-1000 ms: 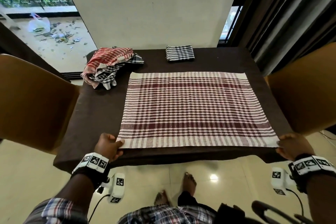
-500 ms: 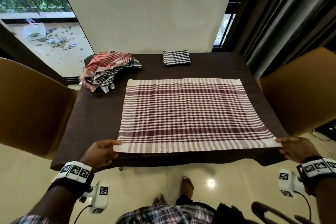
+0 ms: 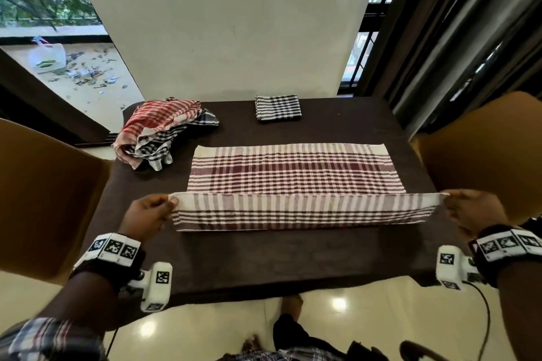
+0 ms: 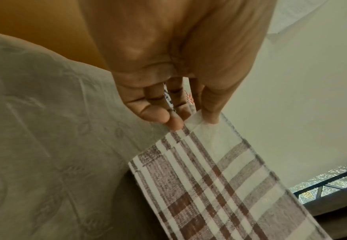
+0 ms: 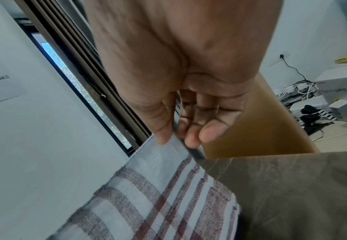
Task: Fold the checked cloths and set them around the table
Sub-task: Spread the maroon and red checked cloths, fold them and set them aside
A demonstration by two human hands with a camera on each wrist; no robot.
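A maroon-and-white checked cloth (image 3: 293, 173) lies spread on the dark brown table (image 3: 264, 255). Its near edge is lifted off the table and stretched taut between both hands. My left hand (image 3: 152, 214) pinches the near left corner (image 4: 197, 120) between thumb and fingers. My right hand (image 3: 469, 208) pinches the near right corner (image 5: 174, 141) the same way. A folded black-and-white checked cloth (image 3: 277, 107) sits at the table's far edge. A loose heap of red and black checked cloths (image 3: 161, 132) lies at the far left corner.
Tan chairs stand at the left (image 3: 50, 199) and right (image 3: 481, 149) sides of the table. A white wall stands behind the table, with dark curtains (image 3: 457, 32) at the right. My bare feet (image 3: 290, 305) show on the glossy floor below the near edge.
Both hands have lifted the cloth's near edge off the table front and carried it away from me, over the cloth. The view has moved closer to the table.
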